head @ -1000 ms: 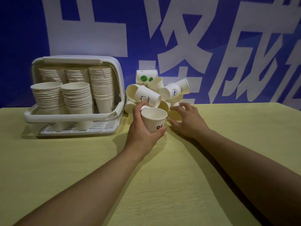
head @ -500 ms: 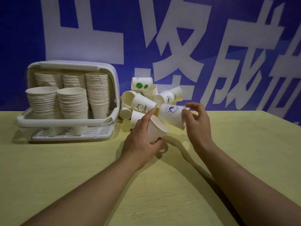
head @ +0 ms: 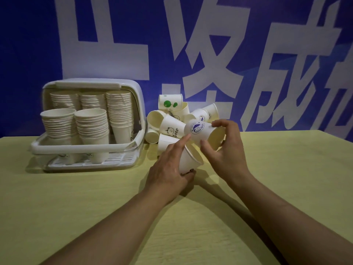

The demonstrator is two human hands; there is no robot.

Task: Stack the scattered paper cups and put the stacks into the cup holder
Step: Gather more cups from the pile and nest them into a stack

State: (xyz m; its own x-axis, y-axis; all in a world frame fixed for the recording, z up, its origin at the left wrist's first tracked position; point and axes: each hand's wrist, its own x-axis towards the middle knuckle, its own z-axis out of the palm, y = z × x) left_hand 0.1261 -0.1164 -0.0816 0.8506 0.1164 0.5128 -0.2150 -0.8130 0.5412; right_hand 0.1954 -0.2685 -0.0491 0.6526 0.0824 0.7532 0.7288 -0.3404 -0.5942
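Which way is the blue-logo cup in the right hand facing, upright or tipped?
Tipped. The blue-logo cup lies nearly sideways in the right hand, base toward the left, open mouth toward the palm.

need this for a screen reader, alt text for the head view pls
A person's left hand holds a plain paper cup while the right hand tips a blue-logo cup toward it. Behind lie loose cups and a white cup holder full of stacks.
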